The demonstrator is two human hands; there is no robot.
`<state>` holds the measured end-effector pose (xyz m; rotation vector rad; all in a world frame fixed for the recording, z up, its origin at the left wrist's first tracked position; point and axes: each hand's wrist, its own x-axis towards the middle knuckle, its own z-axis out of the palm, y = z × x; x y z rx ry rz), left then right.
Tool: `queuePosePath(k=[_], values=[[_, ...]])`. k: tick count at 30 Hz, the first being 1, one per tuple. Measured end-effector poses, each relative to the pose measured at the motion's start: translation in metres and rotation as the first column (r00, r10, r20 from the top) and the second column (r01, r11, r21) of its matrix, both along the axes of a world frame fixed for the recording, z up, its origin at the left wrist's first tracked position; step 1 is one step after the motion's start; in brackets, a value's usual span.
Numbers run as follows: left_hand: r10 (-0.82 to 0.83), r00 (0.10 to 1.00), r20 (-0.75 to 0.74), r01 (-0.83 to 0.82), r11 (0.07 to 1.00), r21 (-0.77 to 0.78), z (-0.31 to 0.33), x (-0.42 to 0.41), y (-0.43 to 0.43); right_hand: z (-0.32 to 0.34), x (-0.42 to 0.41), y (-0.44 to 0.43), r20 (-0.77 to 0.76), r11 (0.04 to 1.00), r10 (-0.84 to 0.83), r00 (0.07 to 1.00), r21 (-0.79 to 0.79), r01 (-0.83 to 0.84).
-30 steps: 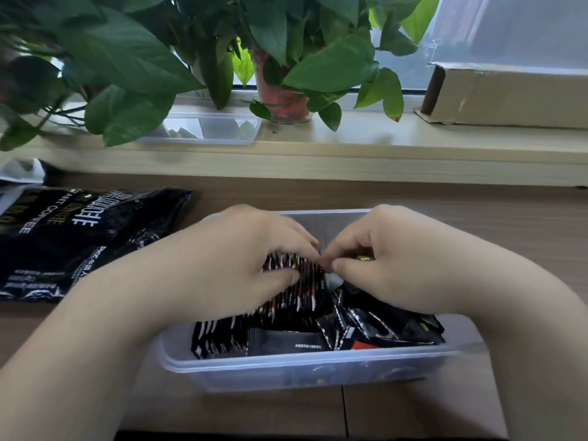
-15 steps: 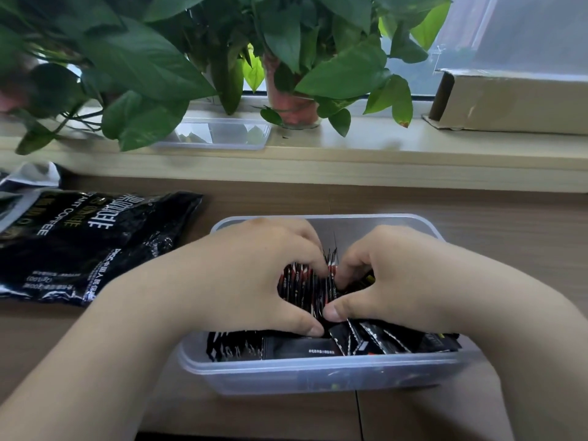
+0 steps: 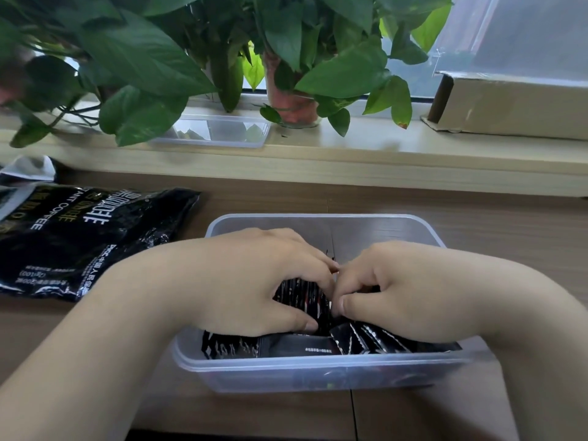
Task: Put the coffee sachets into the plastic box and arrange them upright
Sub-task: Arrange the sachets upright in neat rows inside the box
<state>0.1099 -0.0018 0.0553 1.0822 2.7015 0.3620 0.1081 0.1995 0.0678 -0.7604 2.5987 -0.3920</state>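
A clear plastic box (image 3: 318, 369) stands on the wooden table in front of me. Inside it lie several black coffee sachets (image 3: 305, 300) with red and white print; a bunch stands upright in the middle, others (image 3: 366, 342) lie slanted along the near wall. My left hand (image 3: 254, 281) curls around the upright bunch from the left, thumb on its near side. My right hand (image 3: 391, 288) grips the same bunch from the right, fingertips meeting the left hand's. The box's far half shows bare floor.
A large black instant-coffee bag (image 3: 79, 237) lies on the table to the left. On the sill behind are leafy potted plants (image 3: 292, 103), a clear lid (image 3: 216, 132) and a cardboard box (image 3: 509, 103) at right.
Both hands have sunk a little deeper into the box and closed tighter around the bunch of sachets. The view has shifted, so the box's far rim now shows fully.
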Motion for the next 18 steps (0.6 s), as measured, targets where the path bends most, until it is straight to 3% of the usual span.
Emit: queuePosePath(k=[7,18], values=[[0.017,0.999,-0.044,-0.019,0.999,-0.047,-0.002,-0.0005,0.001,0.0062,0.0038,0.0005,0.071,0.998,-0.058,0.996,0.009,0.057],[0.035,0.998,-0.058,-0.04,0.995,-0.092,-0.0007,0.0029,0.0048,0.0051,0.0007,-0.0022,0.172,0.999,0.034,0.985,-0.03,-0.03]])
